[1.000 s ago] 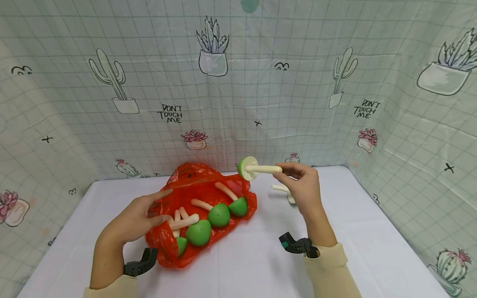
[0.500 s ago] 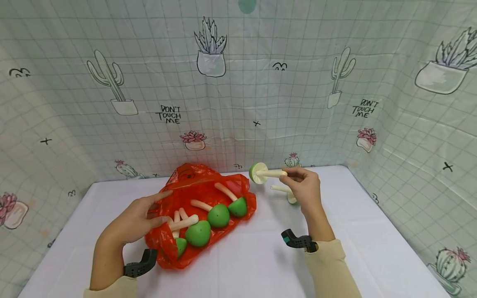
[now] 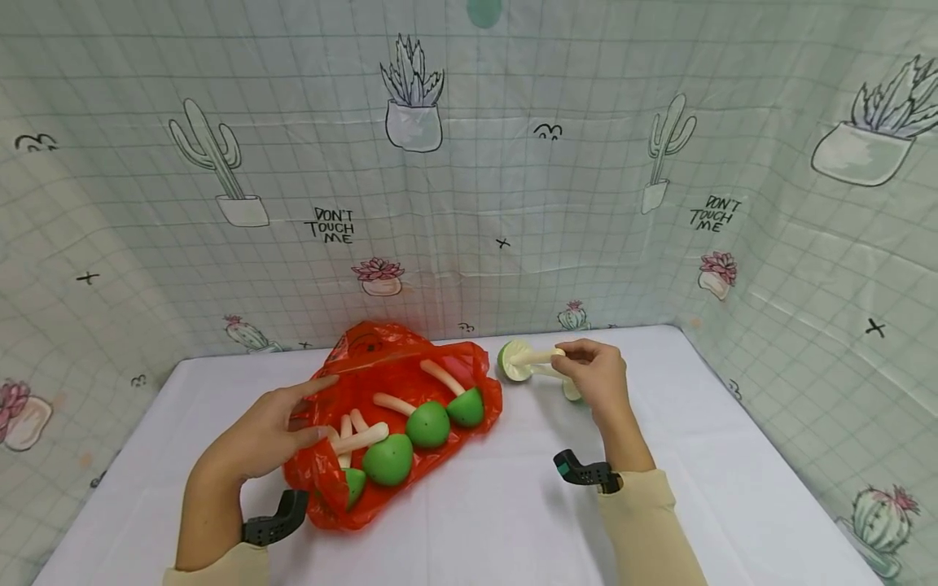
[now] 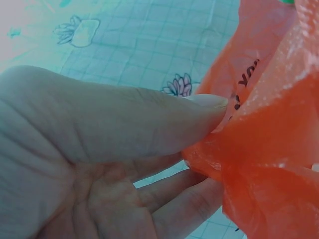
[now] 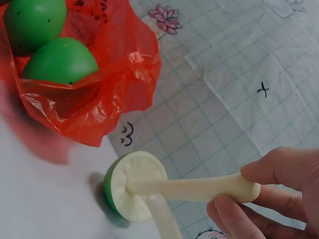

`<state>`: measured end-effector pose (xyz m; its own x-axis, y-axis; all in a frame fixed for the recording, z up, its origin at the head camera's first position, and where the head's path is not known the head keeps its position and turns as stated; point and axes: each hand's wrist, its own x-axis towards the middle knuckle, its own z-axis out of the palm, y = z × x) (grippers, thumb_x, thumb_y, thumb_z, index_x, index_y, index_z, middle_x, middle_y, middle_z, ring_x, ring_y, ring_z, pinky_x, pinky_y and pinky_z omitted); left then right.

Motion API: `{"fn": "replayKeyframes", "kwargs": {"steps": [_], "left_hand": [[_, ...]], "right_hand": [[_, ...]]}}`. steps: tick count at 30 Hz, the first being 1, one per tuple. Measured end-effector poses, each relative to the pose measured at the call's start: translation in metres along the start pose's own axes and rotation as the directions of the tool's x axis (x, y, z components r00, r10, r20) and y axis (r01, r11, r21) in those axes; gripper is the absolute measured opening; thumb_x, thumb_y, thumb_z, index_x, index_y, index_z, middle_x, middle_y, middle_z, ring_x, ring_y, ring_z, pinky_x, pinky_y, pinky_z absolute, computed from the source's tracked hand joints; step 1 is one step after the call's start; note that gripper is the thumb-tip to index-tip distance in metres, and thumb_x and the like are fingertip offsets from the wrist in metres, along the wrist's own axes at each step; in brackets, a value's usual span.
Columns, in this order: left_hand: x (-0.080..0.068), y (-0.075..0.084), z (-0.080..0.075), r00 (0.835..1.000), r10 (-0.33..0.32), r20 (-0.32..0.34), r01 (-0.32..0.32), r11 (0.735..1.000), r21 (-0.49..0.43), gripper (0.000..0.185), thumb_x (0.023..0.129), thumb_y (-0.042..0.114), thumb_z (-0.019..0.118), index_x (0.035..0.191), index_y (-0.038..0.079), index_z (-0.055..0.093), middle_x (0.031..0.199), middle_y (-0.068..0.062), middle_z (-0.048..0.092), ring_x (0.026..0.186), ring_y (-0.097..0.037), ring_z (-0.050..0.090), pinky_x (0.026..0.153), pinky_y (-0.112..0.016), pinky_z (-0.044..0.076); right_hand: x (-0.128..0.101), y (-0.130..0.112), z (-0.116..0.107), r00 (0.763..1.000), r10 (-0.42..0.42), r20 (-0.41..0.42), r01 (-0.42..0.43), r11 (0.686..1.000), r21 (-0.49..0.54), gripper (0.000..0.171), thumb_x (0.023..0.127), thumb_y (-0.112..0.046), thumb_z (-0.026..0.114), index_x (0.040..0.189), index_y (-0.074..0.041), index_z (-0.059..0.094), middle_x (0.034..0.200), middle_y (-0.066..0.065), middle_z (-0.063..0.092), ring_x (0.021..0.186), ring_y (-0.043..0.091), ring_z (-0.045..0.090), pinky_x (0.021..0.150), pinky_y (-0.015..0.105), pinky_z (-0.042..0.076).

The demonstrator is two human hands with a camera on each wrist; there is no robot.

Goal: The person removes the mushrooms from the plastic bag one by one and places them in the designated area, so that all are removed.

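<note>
Mushrooms coming out of the bag: two out, about five to go.

The right hand (image 3: 597, 376) pinches a green-capped toy mushroom (image 3: 522, 359) by the end of its pale stem, cap low over the white table (image 3: 498, 505), just right of the red bag (image 3: 396, 423) and apart from it. A second mushroom (image 3: 564, 382) lies on the table right behind the held one, partly hidden by the hand. The left hand (image 3: 264, 435) grips the bag's left edge between thumb (image 4: 149, 119) and fingers (image 4: 184, 199), pinning it at the mouth. Inside the bag four green caps show, and a few more stems, so I judge most of the unloading is left; the held mushroom is not yet let go.
</note>
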<state>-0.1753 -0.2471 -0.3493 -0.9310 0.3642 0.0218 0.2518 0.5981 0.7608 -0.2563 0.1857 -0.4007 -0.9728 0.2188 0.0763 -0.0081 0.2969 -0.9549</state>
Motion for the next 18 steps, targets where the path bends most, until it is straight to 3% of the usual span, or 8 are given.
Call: {"fn": "replayKeyframes", "kwargs": {"steps": [9,18], "left_hand": [[0.001,0.000,0.000,1.000,0.002,0.002,-0.002,1.000,0.004,0.067,0.095,-0.002,0.072,0.155,-0.007,0.043,0.150,-0.033,0.051,0.131,-0.050,0.057,0.100,-0.054,0.056],[0.000,0.001,0.002,1.000,-0.011,0.007,0.011,1.000,-0.008,0.069,0.095,0.000,0.073,0.156,-0.007,0.042,0.152,-0.032,0.050,0.134,-0.049,0.055,0.103,-0.056,0.054]], "right_hand": [[0.000,-0.001,-0.007,0.995,0.067,0.072,-0.066,0.998,-0.010,0.029,0.098,-0.008,0.074,0.121,0.008,0.071,0.114,0.020,0.073,0.091,0.017,0.077,0.093,0.040,0.061],[0.000,-0.002,-0.019,0.990,0.117,0.079,-0.111,0.991,-0.077,0.027,0.093,-0.003,0.074,0.117,0.010,0.071,0.116,0.024,0.072,0.091,0.021,0.077,0.093,0.043,0.061]]}}
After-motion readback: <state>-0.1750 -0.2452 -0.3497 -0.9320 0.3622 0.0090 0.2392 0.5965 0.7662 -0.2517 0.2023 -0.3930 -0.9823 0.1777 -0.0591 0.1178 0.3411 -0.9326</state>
